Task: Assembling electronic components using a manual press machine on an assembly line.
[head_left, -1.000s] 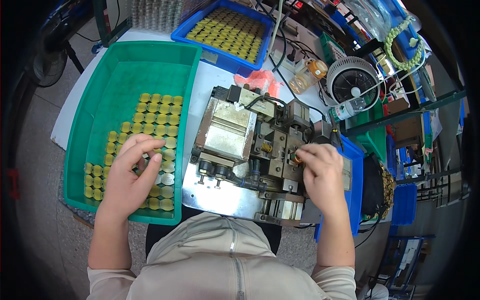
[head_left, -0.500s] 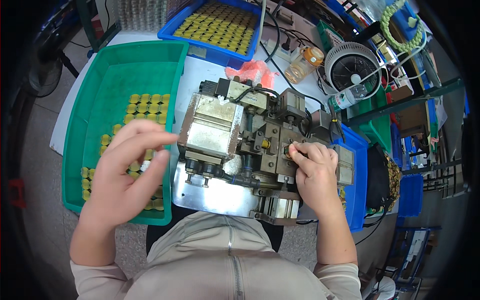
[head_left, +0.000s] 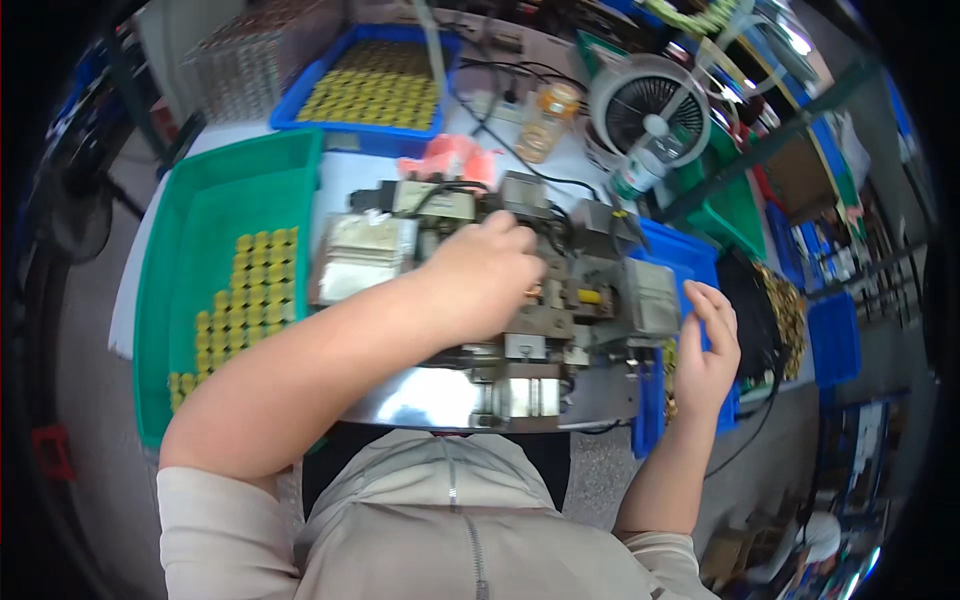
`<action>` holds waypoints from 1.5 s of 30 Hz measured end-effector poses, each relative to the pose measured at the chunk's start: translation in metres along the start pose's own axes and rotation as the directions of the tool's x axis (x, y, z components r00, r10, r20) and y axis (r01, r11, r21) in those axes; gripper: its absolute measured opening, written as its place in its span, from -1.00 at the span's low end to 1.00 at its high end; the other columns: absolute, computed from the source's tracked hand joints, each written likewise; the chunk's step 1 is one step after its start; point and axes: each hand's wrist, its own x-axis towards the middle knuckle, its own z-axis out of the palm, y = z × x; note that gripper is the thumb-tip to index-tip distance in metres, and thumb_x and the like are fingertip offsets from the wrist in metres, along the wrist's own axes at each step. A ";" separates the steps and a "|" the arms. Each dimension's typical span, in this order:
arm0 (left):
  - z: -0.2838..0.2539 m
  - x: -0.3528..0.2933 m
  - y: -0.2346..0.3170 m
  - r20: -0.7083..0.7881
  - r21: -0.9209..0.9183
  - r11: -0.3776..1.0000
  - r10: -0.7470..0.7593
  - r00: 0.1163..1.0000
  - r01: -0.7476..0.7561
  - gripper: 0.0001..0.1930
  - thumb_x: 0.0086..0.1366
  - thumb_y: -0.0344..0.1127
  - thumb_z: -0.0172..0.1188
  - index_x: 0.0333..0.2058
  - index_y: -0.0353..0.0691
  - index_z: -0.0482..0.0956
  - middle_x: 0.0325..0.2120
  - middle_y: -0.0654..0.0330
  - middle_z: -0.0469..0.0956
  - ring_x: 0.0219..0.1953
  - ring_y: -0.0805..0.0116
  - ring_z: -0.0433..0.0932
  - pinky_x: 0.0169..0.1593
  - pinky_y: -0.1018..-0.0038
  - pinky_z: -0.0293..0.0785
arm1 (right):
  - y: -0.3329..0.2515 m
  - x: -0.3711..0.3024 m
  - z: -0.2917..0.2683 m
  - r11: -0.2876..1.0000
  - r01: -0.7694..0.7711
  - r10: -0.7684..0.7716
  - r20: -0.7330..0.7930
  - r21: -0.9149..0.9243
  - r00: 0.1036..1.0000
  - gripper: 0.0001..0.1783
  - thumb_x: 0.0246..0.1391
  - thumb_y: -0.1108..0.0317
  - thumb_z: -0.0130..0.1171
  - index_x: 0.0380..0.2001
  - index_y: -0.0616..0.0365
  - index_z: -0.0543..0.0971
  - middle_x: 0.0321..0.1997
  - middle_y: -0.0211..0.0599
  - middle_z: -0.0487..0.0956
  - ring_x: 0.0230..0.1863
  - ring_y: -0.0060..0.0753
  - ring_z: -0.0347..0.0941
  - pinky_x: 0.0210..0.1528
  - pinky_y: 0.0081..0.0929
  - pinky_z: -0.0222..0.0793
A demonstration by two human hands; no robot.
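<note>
My left hand (head_left: 488, 278) reaches across the metal clamping machine (head_left: 545, 320), its fingers curled down at the middle blocks. Whatever its fingertips grip is hidden beneath the hand; a small copper-coloured bit shows beside it. A yellow cylindrical piece (head_left: 590, 297) sits in the machine just right of that hand. My right hand (head_left: 708, 350) hovers at the machine's right end, over the blue bin (head_left: 648, 420). Its fingers are loosely bent, with the thumb apart, and nothing shows in them. Small yellow parts (head_left: 670, 375) lie in that bin.
On the left, a green tray (head_left: 150, 330) holds rows of yellow parts. A blue tray (head_left: 365, 143) of similar parts stands behind. Beyond the machine are a pink cloth (head_left: 450, 160), an orange-lidded jar (head_left: 545, 125), a clear bottle (head_left: 640, 170), a fan (head_left: 655, 105) and cables.
My left hand has moved right from above the green tray onto the machine's middle. My right hand has left the machine blocks and moved right, over the blue bin. The view has shifted.
</note>
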 end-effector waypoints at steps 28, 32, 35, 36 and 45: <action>-0.005 0.016 0.005 0.261 0.040 0.998 -0.048 0.964 0.039 -0.83 0.15 -0.43 0.19 -0.28 -0.34 0.63 -0.21 -0.04 0.56 -0.09 -0.01 0.44 0.05 0.24 0.48 | 0.175 -0.108 -0.110 0.425 -0.451 0.872 0.220 -0.785 0.438 -0.70 0.10 0.20 0.20 -0.65 0.07 0.54 -0.61 -0.37 0.53 -0.49 -0.15 0.44 0.02 -0.02 0.26; -0.004 0.016 0.004 0.263 0.078 0.997 -0.002 0.965 -0.020 -0.83 0.14 -0.45 0.17 -0.29 -0.34 0.63 -0.22 -0.06 0.56 -0.10 -0.02 0.43 0.03 0.24 0.49 | 0.184 -0.113 -0.102 0.432 -0.419 0.804 0.130 -0.799 0.580 -0.71 0.13 0.20 0.19 -0.62 0.06 0.55 -0.59 -0.35 0.55 -0.47 -0.10 0.48 -0.01 -0.01 0.25; -0.005 0.018 0.004 0.283 0.077 0.997 -0.013 0.959 -0.010 -0.83 0.14 -0.44 0.18 -0.29 -0.34 0.64 -0.22 -0.05 0.56 -0.09 -0.01 0.43 0.03 0.25 0.49 | 0.184 -0.115 -0.100 0.411 -0.438 0.827 0.125 -0.800 0.548 -0.74 0.14 0.20 0.19 -0.56 0.06 0.58 -0.53 -0.33 0.60 -0.44 -0.08 0.51 0.08 -0.01 0.19; -0.006 0.019 0.004 0.295 0.075 0.997 -0.015 0.955 -0.007 -0.83 0.14 -0.44 0.18 -0.29 -0.34 0.64 -0.22 -0.05 0.56 -0.09 -0.01 0.43 0.03 0.25 0.49 | 0.184 -0.115 -0.099 0.397 -0.449 0.840 0.120 -0.800 0.530 -0.75 0.15 0.19 0.19 -0.54 0.07 0.60 -0.49 -0.33 0.63 -0.43 -0.07 0.52 0.12 -0.01 0.16; -0.008 0.020 0.007 0.344 0.129 0.992 -0.041 0.938 -0.004 -0.82 0.22 -0.37 0.22 -0.23 -0.31 0.59 -0.20 0.02 0.53 -0.04 0.02 0.43 0.06 0.25 0.48 | 0.181 -0.118 -0.101 0.415 -0.471 0.839 0.127 -0.779 0.529 -0.76 0.15 0.20 0.18 -0.52 0.06 0.60 -0.52 -0.33 0.60 -0.45 -0.10 0.50 0.08 -0.10 0.17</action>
